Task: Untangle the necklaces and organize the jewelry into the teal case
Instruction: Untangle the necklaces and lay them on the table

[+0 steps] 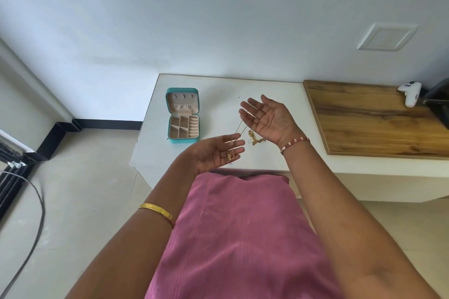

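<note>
Nearest the camera, a person in a smooth pink garment (pixel 243 238) raises both bare forearms over the front edge of a white table (pixel 218 87), a plain gold bangle (pixel 158 210) on the left arm and a red-and-white beaded bracelet (pixel 295 144) on the right wrist. Palm up, the left hand (pixel 216 153) lies released with fingers straight, a thin gold chain (pixel 239 128) draped across them and a small gold pendant (pixel 230 156) resting on the fingers. Beyond it the right hand (pixel 267 116), also palm up and spread flat, carries the far end of the same fine chain over its fingers, so the strand runs slack between the two hands; neither hand pinches it. Just below the right hand, a knotted heap of gold necklaces (pixel 255 138) sits on the tabletop near the front edge. Toward the table's left edge the teal case (pixel 183 116) stands open, a rounded square box lined in beige fabric, its base cut into small compartments and ring rolls, its lid fitted with a gathered pocket and hooks. Right of the white surface lies a grained wooden board (pixel 364 116), with a white game controller (pixel 410 93) at its far right corner against the pale wall. No readable writing shows.
</note>
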`<move>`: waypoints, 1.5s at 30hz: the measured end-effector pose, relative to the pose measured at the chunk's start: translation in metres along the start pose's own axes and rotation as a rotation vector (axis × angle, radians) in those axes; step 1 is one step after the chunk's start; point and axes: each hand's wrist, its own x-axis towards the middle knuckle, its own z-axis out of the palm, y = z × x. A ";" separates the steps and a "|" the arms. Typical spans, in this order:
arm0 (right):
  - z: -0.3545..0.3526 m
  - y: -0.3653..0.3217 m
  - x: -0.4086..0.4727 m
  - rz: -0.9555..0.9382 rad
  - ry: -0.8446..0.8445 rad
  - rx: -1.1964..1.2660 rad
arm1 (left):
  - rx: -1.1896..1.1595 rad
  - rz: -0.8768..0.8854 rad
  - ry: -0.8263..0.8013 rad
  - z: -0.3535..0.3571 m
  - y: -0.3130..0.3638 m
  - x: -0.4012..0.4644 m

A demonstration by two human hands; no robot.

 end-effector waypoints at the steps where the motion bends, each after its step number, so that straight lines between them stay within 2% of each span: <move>1: 0.000 -0.003 0.001 -0.013 0.011 0.015 | 0.007 -0.003 0.022 -0.003 -0.001 0.002; 11: -0.017 -0.023 0.038 0.001 0.175 -0.131 | 0.012 -0.042 0.252 -0.031 -0.001 0.012; 19: -0.034 -0.022 0.076 0.060 0.251 -0.475 | -0.041 -0.030 0.473 -0.047 -0.004 0.033; 26: -0.034 -0.018 0.122 0.074 0.317 -0.493 | -0.186 0.099 0.666 -0.055 -0.012 0.063; 30: -0.031 -0.022 0.150 0.065 0.332 -0.536 | -0.267 0.138 0.729 -0.049 -0.016 0.081; 36: -0.031 -0.027 0.200 0.016 0.343 -0.756 | -0.352 0.177 0.823 -0.046 -0.022 0.113; 45: -0.020 -0.015 0.242 -0.129 0.260 -0.820 | -0.461 0.226 0.897 -0.030 -0.033 0.128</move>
